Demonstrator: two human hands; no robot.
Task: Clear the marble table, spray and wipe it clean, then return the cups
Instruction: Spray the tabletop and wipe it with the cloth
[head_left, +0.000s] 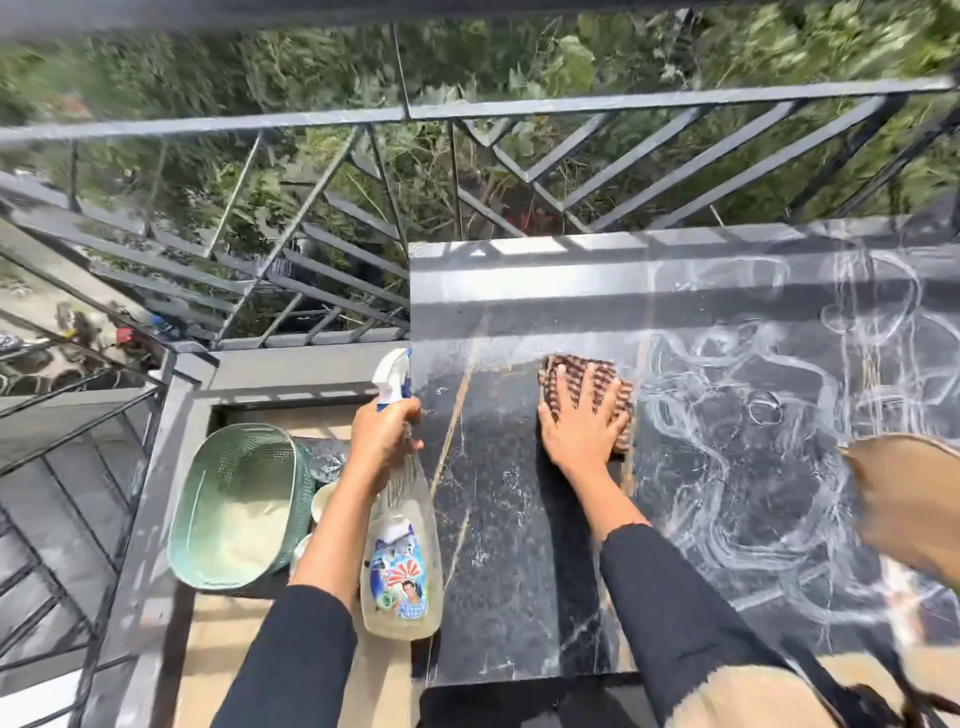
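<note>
The black marble table (519, 571) fills the middle and right of the head view, with white smeared streaks over its right half. My right hand (579, 423) presses flat with spread fingers on a brown striped cloth (605, 376) lying on the tabletop. My left hand (384, 434) grips the neck of a clear spray bottle (402, 561) with a white trigger head, held off the table's left edge. Pale cups (323, 500) show partly on the floor behind my left forearm.
A mint-green mesh basket (234, 509) lies tipped on the balcony floor left of the table. A grey metal railing (467, 111) runs behind and to the left. A blurred tan object (909, 499) juts in at the right edge.
</note>
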